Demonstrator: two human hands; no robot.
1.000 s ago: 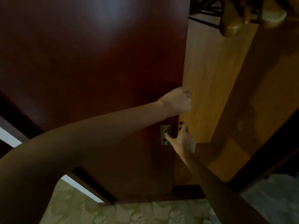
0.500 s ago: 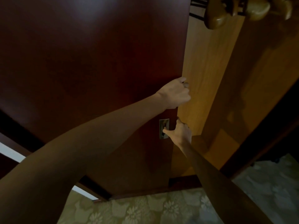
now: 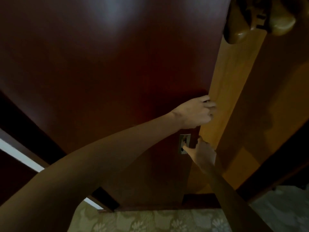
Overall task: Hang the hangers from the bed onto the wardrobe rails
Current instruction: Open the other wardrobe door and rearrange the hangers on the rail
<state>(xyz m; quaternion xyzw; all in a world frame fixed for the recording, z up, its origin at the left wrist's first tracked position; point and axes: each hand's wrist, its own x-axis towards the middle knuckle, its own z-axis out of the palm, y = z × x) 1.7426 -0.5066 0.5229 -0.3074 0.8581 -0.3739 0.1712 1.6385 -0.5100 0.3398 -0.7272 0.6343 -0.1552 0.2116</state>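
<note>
Reaching across the view from the lower left, the left arm ends in the left hand (image 3: pixel 194 113), whose grip is curled around the free edge of the dark wardrobe door (image 3: pixel 108 81); the fingertips (image 3: pixel 211 104) wrap over that edge and partly disappear behind it. Below it, the right hand (image 3: pixel 203 151) comes from the lower right. Its thumb rests on the small metal handle plate (image 3: pixel 184 143) and its other fingers hook the same door edge, so this grip is narrow and pinches the door, not a hanger. Neither hand carries a hanger now.

Under the arms lies a pale carpet (image 3: pixel 150 221) with a flower pattern. The bed is not in view, so I cannot tell how many hangers wait there.

Behind the door edge the lighter wood of the wardrobe interior (image 3: pixel 234 91) shows. At the top right, farthest away, the rounded ends of the wooden hangers (image 3: pixel 237 33) are visible, already hanging; the rail itself is hidden above the frame.

These hangers look thick, stiff and smooth, probably lacquered, so I judge them to be quite light but a little slippery. A good place to hold one is at the neck under the hook, or around one shoulder, keeping the hook free for the rail. The door seems heavy and should slide or swing steadily with both hands.
</note>
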